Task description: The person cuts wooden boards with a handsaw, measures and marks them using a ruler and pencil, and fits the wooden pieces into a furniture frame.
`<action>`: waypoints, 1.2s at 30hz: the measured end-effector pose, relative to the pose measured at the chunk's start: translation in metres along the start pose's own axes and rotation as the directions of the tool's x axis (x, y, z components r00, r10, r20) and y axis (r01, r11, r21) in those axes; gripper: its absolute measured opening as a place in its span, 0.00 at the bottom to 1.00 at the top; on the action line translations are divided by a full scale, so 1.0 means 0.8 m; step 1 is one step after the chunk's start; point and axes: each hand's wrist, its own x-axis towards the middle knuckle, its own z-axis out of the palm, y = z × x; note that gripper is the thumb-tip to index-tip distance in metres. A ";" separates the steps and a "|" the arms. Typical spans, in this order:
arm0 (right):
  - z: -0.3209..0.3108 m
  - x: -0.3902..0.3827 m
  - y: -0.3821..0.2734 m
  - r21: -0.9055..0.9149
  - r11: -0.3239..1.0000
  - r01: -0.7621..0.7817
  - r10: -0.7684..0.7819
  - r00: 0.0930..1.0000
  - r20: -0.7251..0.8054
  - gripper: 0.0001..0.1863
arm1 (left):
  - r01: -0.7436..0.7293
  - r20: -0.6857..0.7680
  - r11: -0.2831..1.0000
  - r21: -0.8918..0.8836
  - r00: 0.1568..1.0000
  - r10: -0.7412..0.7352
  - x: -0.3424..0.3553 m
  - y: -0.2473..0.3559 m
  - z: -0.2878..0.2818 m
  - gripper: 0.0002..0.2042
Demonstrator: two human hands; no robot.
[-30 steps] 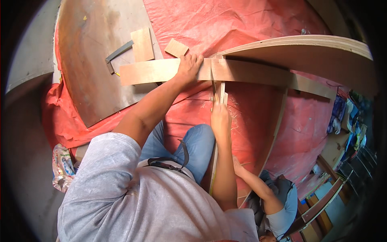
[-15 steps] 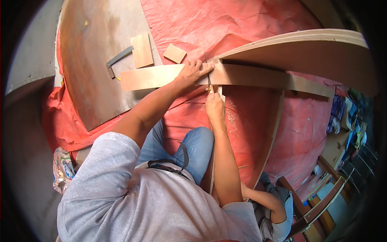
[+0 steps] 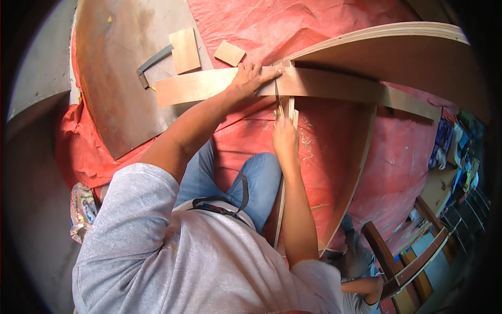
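A long, light plywood strip (image 3: 196, 86) lies crosswise in front of me. My left hand (image 3: 250, 79) grips it from above, fingers over the far edge and thumb stretched to the right along its face. Just right of that thumb, a handsaw (image 3: 277, 98) stands edge-on against the strip, its thin blade crossing the wood. My right hand (image 3: 285, 137) is closed round the saw's handle, on the near side of the strip. Part of the blade is hidden by the strip and my left hand.
Upright curved plywood panels (image 3: 392, 49) stand under and behind the strip. A large brown board (image 3: 115, 99) lies left, with a try square (image 3: 151, 65) and a rectangular offcut (image 3: 184, 51). Another offcut (image 3: 229, 53) rests on red sheeting (image 3: 251, 26). A person (image 3: 361, 285) is at lower right.
My right hand and the handsaw have shifted slightly along the blade's line. My left hand keeps its place on the strip. The whole view has tilted a little, and the other person has moved lower.
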 end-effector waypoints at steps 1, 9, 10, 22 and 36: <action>0.012 0.020 0.000 -0.024 0.999 -0.041 0.042 0.997 0.058 0.25 | 0.003 -0.012 1.000 0.005 1.000 -0.003 0.000 0.000 -0.003 0.49; -0.040 -0.065 0.012 -0.090 0.986 -0.140 0.149 0.983 0.110 0.22 | 0.021 -0.021 0.998 -0.062 1.000 -0.022 -0.001 0.003 -0.004 0.41; -0.040 -0.073 0.015 -0.094 0.986 -0.139 0.149 0.982 0.116 0.22 | 0.027 -0.018 0.998 -0.065 0.999 -0.028 -0.001 0.004 -0.001 0.41; -0.038 -0.050 -0.003 -0.105 0.994 -0.033 0.041 0.997 0.071 0.21 | 0.015 -0.061 0.998 0.065 0.998 -0.012 -0.002 0.005 0.010 0.42; -0.048 -0.049 -0.011 -0.099 0.988 -0.116 0.127 0.985 0.113 0.25 | 0.002 -0.164 0.999 0.034 0.987 0.003 -0.010 0.011 0.005 0.41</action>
